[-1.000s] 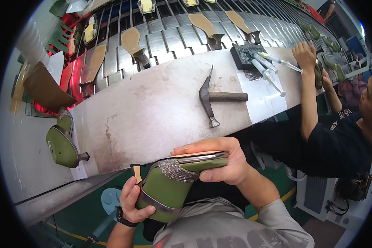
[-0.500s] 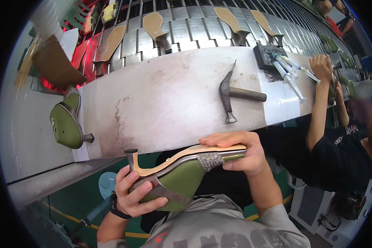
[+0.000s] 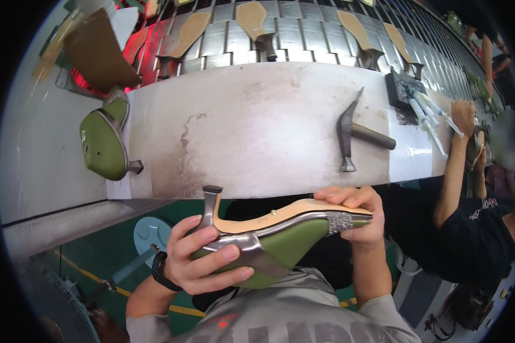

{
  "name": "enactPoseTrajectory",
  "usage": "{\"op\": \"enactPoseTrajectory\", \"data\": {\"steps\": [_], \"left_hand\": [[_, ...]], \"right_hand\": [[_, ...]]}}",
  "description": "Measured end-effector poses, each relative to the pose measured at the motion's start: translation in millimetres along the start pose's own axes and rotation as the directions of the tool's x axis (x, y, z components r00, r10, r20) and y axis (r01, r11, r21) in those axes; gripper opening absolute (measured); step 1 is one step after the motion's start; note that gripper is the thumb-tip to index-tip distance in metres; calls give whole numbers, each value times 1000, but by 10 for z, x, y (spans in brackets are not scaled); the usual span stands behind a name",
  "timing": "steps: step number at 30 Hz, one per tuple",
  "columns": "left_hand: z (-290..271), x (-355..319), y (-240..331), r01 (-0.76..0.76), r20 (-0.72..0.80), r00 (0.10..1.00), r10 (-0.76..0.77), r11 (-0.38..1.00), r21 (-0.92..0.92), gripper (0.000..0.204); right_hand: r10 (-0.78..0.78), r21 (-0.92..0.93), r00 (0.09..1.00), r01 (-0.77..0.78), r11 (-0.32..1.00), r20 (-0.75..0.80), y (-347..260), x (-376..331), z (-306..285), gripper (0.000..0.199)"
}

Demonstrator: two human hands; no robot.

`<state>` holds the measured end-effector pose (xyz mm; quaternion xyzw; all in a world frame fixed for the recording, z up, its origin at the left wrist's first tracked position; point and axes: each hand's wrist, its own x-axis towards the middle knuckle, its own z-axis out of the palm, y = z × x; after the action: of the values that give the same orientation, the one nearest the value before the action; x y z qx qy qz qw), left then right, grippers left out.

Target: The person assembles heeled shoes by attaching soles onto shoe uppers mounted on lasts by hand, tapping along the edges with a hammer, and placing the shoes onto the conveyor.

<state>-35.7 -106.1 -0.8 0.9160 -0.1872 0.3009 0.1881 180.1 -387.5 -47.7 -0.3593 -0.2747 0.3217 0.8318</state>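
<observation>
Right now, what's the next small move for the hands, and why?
Probably squeeze the tan sole gently at its front end with the right hand: its fingers lie over that end, thumb opposite, while the left hand grips the shoe near the heel.

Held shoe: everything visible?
The heeled shoe is held side-on, toe right, sole toward the workbench. Its tan sole has a small shiny dot; the flared metallic-grey heel has a dark tip. A metallic strap crosses the rear, a glittery band near the toe; the smooth green body may be a plastic last. Left hand wraps the heel end; right hand grips the toe.
</observation>
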Motion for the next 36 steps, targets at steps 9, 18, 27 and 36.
{"op": "enactPoseTrajectory", "data": {"steps": [9, 18, 27, 36], "left_hand": [[-16, 35, -35, 31, -21, 999, -32, 999, -34, 43], [-135, 418, -367, 338, 40, 924, -380, 764, -550, 59], [278, 1873, -1671, 353, 26, 350, -936, 106, -930, 47], [1286, 2179, -2921, 813, -227, 424, -877, 479, -331, 51]], "right_hand": [[-10, 27, 1000, 11, 1000, -25, 21, 12, 10, 51], [-13, -156, 947, -39, 987, -320, -392, 514, 460, 84], [-405, -498, 701, 707, 501, 587, -653, 853, 1390, 19], [-736, -508, 503, 824, 251, 453, -805, 1068, 1055, 23]]}}
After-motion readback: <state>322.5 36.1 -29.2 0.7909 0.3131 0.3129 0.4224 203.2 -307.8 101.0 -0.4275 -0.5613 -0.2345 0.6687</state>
